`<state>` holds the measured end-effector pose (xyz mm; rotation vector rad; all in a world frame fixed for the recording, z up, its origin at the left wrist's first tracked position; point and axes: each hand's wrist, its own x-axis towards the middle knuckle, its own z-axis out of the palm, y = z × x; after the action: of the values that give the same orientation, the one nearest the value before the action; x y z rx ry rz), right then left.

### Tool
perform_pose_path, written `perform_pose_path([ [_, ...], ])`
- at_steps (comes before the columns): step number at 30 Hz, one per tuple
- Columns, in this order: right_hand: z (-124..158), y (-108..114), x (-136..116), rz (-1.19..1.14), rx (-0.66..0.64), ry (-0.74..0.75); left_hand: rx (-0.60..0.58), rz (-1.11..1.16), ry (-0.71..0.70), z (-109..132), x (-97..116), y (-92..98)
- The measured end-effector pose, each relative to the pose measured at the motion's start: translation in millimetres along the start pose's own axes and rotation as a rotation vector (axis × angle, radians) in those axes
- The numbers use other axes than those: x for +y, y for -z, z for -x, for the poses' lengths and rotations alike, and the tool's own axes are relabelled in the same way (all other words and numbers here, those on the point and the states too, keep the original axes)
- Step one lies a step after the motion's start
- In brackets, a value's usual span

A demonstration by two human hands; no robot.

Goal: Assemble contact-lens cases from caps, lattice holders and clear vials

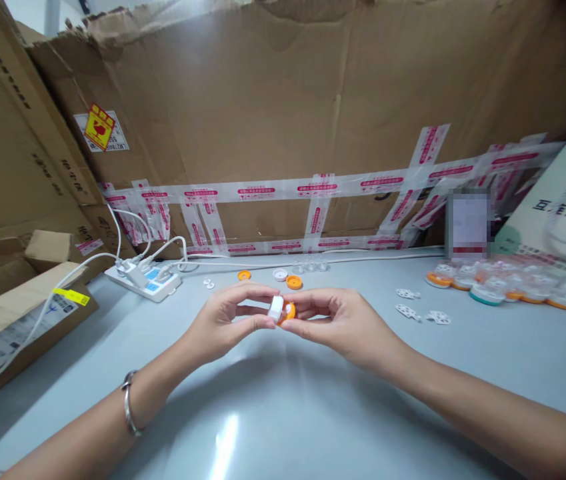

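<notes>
Above the middle of the table, my left hand [233,313] is closed, pinching a small white block-shaped piece [276,308] between thumb and fingers. My right hand [340,323] is closed on a round orange plastic piece [289,312] with something white inside it. The two pieces meet or nearly meet; whether they are joined, I cannot tell. Just beyond my fingers lie an orange round cap [293,283], a white round cap [280,274] and a smaller orange disc [244,275]. Clear plastic domes [310,267] sit in a row behind them. Small white bits [208,283] lie further left.
Flat white perforated pieces [407,312] lie at the right. Behind them is a cluster of clear-topped items with orange and teal bases [507,285]. A white power strip [145,283] with cables and an opened carton [23,307] stand left. A large cardboard wall [263,100] closes the back.
</notes>
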<state>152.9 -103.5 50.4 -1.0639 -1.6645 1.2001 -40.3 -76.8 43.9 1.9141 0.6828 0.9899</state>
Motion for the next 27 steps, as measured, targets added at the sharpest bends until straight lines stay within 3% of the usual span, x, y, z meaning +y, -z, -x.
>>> perform_pose_path([
  [14,2.3,-5.1,4.9,-0.101,0.073,-0.038,0.108,-0.176,-0.029,0.9,5.1,-8.1],
  [22,5.0,-8.4,6.7,-0.147,0.090,-0.079,0.091,-0.265,-0.114,3.3,1.3,-10.0],
  [27,4.5,-10.5,10.9,-0.162,0.129,-0.049,0.107,-0.265,-0.086,4.8,1.2,-10.7],
])
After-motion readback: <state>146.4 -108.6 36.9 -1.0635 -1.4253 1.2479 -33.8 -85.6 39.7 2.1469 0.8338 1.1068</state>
